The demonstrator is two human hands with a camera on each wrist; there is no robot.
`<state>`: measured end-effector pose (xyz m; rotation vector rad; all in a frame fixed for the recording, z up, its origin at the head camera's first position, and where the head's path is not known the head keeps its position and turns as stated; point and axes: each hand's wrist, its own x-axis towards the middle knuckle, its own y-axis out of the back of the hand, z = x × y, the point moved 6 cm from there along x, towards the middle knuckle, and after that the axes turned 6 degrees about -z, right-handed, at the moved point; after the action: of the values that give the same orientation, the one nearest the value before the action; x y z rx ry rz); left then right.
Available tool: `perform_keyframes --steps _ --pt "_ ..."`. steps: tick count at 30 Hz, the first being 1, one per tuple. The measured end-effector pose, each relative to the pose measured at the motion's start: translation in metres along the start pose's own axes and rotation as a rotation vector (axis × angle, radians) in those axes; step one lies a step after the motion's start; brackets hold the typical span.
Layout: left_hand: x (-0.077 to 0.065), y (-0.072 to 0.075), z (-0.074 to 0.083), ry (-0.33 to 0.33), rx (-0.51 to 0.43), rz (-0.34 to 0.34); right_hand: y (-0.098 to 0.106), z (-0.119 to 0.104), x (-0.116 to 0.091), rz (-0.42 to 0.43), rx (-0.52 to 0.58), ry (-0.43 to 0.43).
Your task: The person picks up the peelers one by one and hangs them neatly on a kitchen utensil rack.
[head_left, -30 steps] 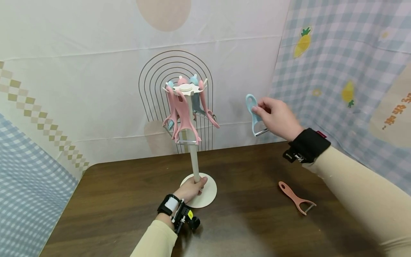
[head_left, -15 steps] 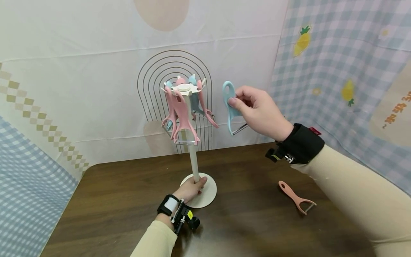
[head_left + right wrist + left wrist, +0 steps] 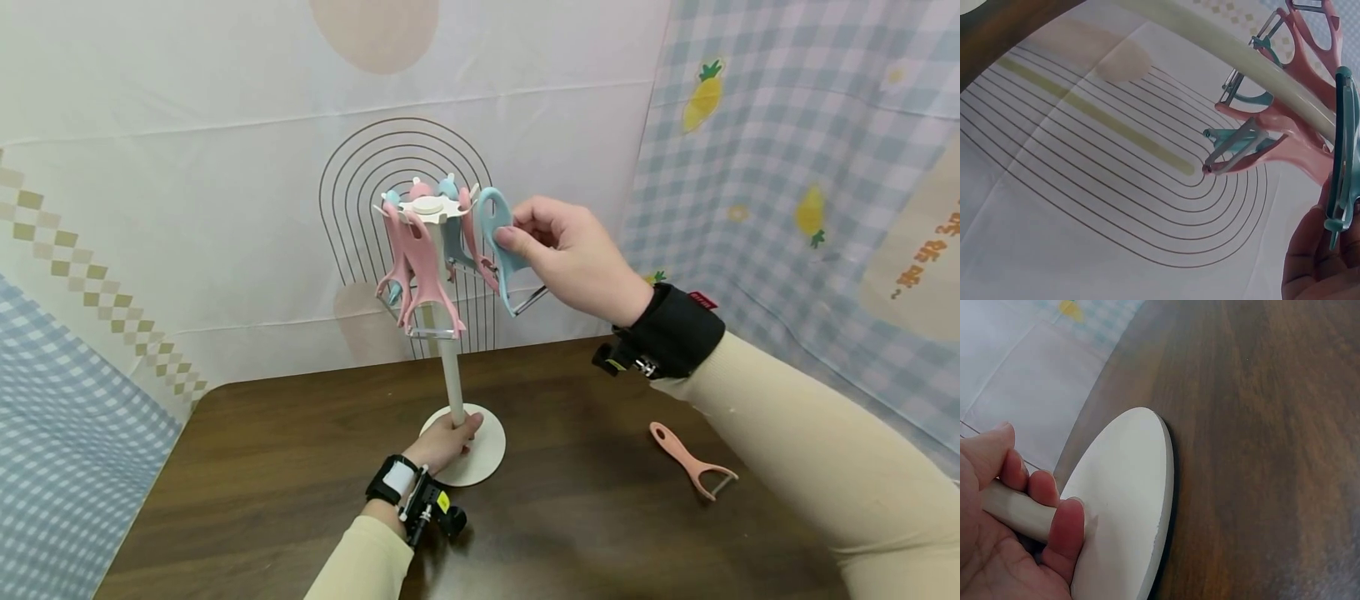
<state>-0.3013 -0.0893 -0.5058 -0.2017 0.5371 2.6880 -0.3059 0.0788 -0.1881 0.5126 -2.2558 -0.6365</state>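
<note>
My right hand (image 3: 573, 254) pinches a light blue peeler (image 3: 500, 237) by its handle, loop end up and blade down. The peeler overlaps the right side of a white stand's notched top (image 3: 429, 208). Pink peelers (image 3: 429, 267) and blue ones hang around that top, several in all. In the right wrist view the held peeler (image 3: 1342, 144) appears edge-on, close to the hanging pink ones (image 3: 1297, 134). Low on the stand, my left hand (image 3: 444, 442) grips the pole just above the round white base (image 3: 483, 454). Its fingers (image 3: 1066, 531) curl round the pole in the left wrist view.
An orange-pink peeler (image 3: 686, 458) lies on the brown wooden table (image 3: 300, 467), to the right of the stand. A white cloth (image 3: 187, 208) hangs behind the table, and a blue checked cloth (image 3: 787, 142) hangs at the right.
My right hand has moved left with the blue peeler, from beside the checked cloth to the stand's top. The left hand has stayed on the pole.
</note>
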Motion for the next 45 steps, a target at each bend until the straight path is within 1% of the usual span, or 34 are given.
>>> perform_keyframes --steps 15,22,31,36,42,45 --pt "0.002 -0.001 -0.001 0.007 -0.024 -0.007 -0.008 -0.002 0.004 -0.018 0.03 0.019" --pt "0.001 -0.001 0.0 0.01 -0.028 -0.009 -0.009 0.001 0.004 -0.019 0.03 0.01" --pt "0.0 -0.002 0.001 -0.004 -0.04 -0.008 -0.012 0.0 0.005 -0.037 0.062 -0.008" --pt "-0.001 -0.001 0.001 0.001 -0.04 -0.014 -0.013 0.001 0.005 -0.035 0.043 -0.02" --pt "0.0 -0.001 0.0 0.007 -0.033 -0.006 -0.014 0.002 0.005 -0.043 0.054 -0.018" --pt "0.0 -0.001 0.0 0.015 -0.035 -0.004 -0.015 0.004 0.004 -0.054 0.05 -0.036"
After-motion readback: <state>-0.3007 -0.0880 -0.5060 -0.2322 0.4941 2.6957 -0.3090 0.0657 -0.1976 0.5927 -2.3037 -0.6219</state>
